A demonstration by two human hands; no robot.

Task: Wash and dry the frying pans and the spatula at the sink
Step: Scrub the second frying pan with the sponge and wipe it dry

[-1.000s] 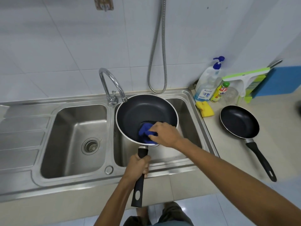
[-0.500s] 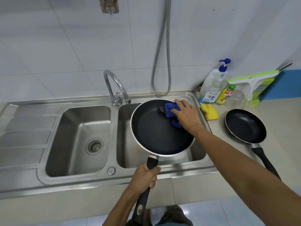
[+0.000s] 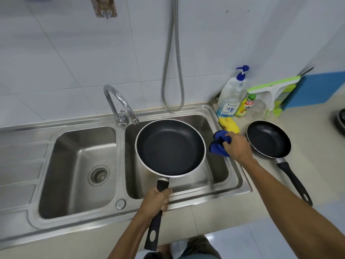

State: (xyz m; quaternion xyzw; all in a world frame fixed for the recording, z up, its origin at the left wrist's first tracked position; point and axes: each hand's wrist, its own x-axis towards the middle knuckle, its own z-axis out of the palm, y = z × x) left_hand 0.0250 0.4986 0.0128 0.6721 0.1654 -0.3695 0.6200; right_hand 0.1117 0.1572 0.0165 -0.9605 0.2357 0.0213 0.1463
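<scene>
A large black frying pan [image 3: 170, 147] hangs level over the right sink basin [image 3: 216, 171]. My left hand [image 3: 155, 200] is shut on its black handle near the pan. My right hand [image 3: 236, 146] grips a bunched blue cloth [image 3: 217, 144] just right of the pan's rim, over the sink's right edge, clear of the pan. A smaller black frying pan [image 3: 268, 139] lies on the counter to the right, handle pointing toward me. No spatula is in view.
A curved tap [image 3: 121, 103] stands between the two basins; the left basin [image 3: 78, 165] has a drain. A yellow sponge [image 3: 228, 125], pump soap bottle [image 3: 230, 96], small yellow bottle [image 3: 244, 106], a glass and a green squeegee [image 3: 272, 90] crowd the back right. A shower hose [image 3: 174, 71] hangs on the wall.
My right hand with the blue cloth has wiped from the pan's near side to its far rim, then lifted out to the right. The pan has levelled over the right basin.
</scene>
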